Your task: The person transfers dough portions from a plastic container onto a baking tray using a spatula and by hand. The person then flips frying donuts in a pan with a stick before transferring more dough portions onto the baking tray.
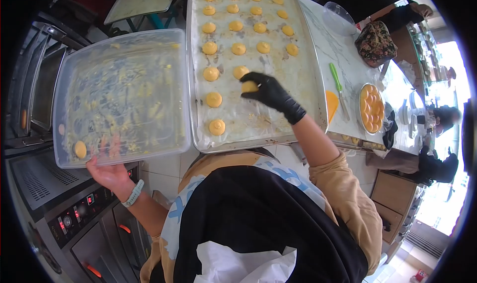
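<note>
My right hand (266, 91), in a black glove, pinches a small round yellow cookie (249, 87) above the large baking tray (308, 44). The tray is lined with stained parchment, and rows of similar peaked yellow cookies (216, 127) sit on it. My bare left hand (110, 171) supports the near edge of a wide translucent plastic tub (124, 89), its fingers showing through the plastic underneath. Yellow crumbs and smears cover the tub's bottom, and a single cookie (80, 149) lies in its near left corner.
On the marble counter to the right are a green-handled knife (337, 79), an orange scraper (331, 104) and a round tin of glossy buns (371, 109). Ovens (74, 218) stand at the left. Another person's hands are by a smaller tray (139, 4); other people are at the right.
</note>
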Available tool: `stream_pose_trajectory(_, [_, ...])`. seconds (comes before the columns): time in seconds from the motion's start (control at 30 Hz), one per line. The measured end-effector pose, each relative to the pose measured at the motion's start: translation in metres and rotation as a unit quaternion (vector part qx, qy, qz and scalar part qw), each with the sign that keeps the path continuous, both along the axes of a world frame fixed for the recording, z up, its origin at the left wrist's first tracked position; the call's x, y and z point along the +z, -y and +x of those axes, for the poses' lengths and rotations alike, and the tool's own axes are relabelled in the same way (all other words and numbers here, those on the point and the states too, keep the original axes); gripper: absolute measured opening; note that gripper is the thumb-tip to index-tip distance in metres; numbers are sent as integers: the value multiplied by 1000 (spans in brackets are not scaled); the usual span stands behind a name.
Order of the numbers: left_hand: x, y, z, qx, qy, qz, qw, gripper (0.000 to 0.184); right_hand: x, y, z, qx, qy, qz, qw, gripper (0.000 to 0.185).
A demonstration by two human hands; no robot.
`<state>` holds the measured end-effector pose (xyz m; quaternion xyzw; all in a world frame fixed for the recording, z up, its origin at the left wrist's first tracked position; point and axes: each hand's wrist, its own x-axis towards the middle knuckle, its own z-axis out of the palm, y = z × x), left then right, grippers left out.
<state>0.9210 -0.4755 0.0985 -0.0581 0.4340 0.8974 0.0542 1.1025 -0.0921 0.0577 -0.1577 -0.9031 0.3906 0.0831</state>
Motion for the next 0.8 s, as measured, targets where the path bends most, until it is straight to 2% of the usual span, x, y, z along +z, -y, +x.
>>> stream_pose_trajectory(0.1, [14, -11, 5, 78, 12, -44, 996, 60, -27, 16, 7, 18, -37, 22, 999, 46])
stream_pose_trajectory(0.17, [12, -10, 2, 71, 5, -43, 997, 61, -33, 18, 10, -7, -50, 47, 998, 50])
stream_pose_trajectory(0.37, [8, -6, -1, 14, 14, -15, 1000, 63, -39, 25, 19, -32, -47, 18, 998, 59])
stream_pose_trajectory(0.47, [11, -19, 6, -5, 21, -12, 1000, 64, -27, 26, 21, -17, -60, 65, 996, 58])
stream_pose_trajectory(0.53, [11, -30, 9, -23, 20, -9, 1000, 64, -2, 21, 12, -89, -77, -33, 992, 55])
stream_pose_trajectory(0.6, [4, -37, 12, -50, 18, -1, 999, 63, 49, 24, -2, -85, -214, 12, 973, 43])
stream_pose_trajectory(0.67, [4, -57, 22, -70, -3, 4, 998, 61, 93, 37, -21, -42, -275, 28, 960, 39])
stream_pose_trajectory(0.73, [1, -76, 31, -120, -5, 26, 992, 57, 112, 55, -43, 75, -242, 21, 967, 38])
stream_pose_trajectory(0.8, [8, -101, 43, -149, -7, 54, 987, 55, 106, 74, -69, 198, -170, 98, 960, 46])
